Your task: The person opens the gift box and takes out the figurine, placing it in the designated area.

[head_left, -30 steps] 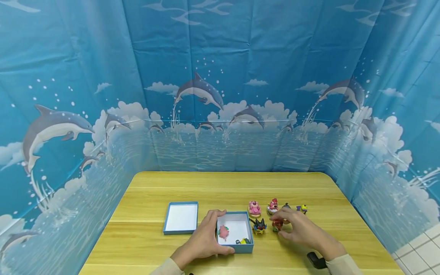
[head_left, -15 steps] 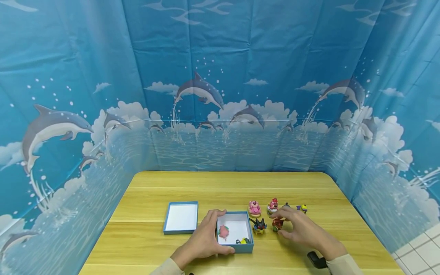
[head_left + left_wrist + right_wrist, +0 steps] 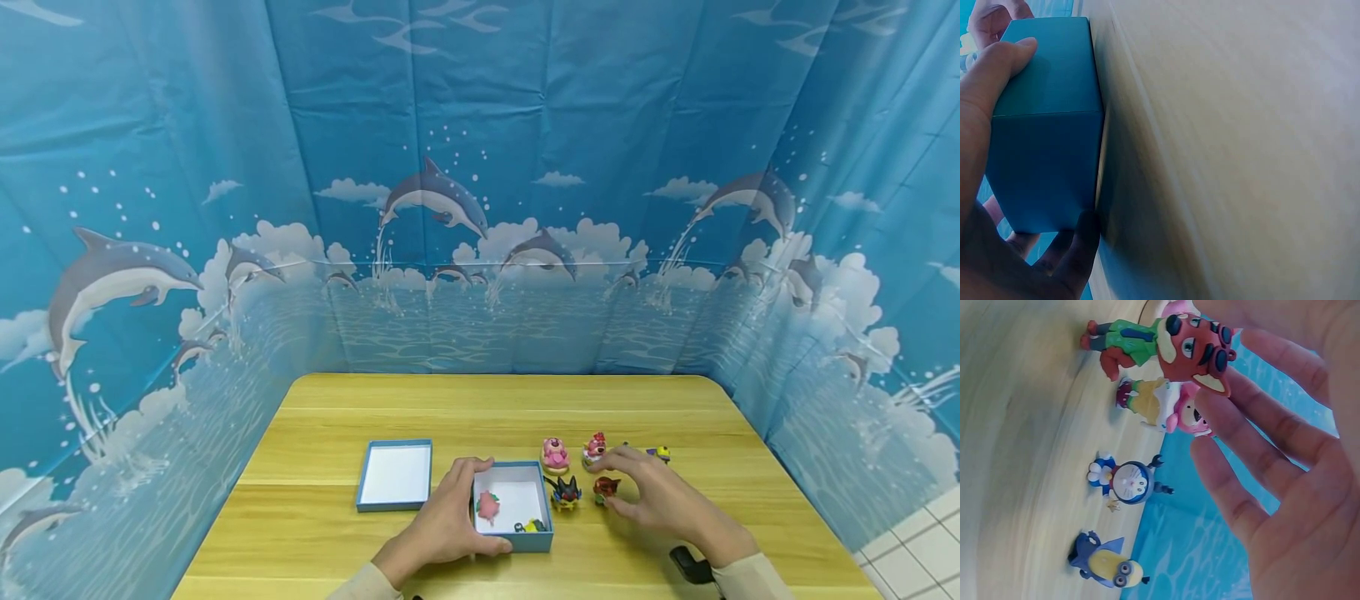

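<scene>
My left hand (image 3: 448, 523) grips the left side of an open blue box (image 3: 546, 508); in the left wrist view its thumb (image 3: 999, 65) lies along the box's wall (image 3: 1047, 119). Inside lie a pink toy (image 3: 488, 504) and a small yellow one (image 3: 533, 526). My right hand (image 3: 647, 492) arches over a red fox figurine (image 3: 604, 487), which stands on the table. Its fingers (image 3: 1254, 419) are spread and nearly straight, and one fingertip touches the fox's head (image 3: 1194, 347).
On the wooden table (image 3: 495, 408) stand more figurines: a black-and-blue one (image 3: 566, 492), a pink bear (image 3: 555, 454), a pink one in a yellow dress (image 3: 1160, 403), a blue cat (image 3: 1129, 482) and a yellow minion (image 3: 1107, 565). The box lid (image 3: 395, 473) lies left. Blue dolphin curtains surround the table.
My right hand's fingers have spread and lifted off the fox, which now shows more fully. The left hand and the box have not moved.
</scene>
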Action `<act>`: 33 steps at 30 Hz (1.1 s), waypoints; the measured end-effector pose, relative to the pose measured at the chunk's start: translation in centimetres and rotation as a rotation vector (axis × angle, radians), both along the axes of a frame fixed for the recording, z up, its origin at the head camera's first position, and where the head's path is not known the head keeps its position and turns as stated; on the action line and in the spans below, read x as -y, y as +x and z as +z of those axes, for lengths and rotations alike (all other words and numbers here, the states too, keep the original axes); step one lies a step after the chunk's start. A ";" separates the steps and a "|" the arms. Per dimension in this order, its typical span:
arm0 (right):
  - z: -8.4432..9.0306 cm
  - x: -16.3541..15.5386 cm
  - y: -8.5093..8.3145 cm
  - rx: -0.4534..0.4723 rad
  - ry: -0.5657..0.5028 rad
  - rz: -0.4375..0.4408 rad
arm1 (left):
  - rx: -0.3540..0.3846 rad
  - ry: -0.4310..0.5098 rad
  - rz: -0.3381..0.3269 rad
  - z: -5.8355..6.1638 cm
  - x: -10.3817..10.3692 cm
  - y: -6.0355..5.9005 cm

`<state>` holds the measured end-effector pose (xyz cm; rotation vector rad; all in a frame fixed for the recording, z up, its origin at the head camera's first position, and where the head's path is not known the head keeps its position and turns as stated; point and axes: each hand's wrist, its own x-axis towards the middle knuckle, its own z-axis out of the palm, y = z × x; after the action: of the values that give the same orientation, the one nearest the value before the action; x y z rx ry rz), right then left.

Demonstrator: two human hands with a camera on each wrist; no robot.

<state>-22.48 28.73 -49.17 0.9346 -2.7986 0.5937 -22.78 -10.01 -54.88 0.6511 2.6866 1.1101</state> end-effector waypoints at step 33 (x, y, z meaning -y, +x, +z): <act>3.5 5.2 -1.3 -0.098 0.021 0.196 | 0.015 0.007 -0.018 -0.2 0.3 -0.3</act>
<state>-23.74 23.53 -45.65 1.2168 -2.6511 0.5267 -23.10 -10.31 -55.09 0.6641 2.6606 1.1158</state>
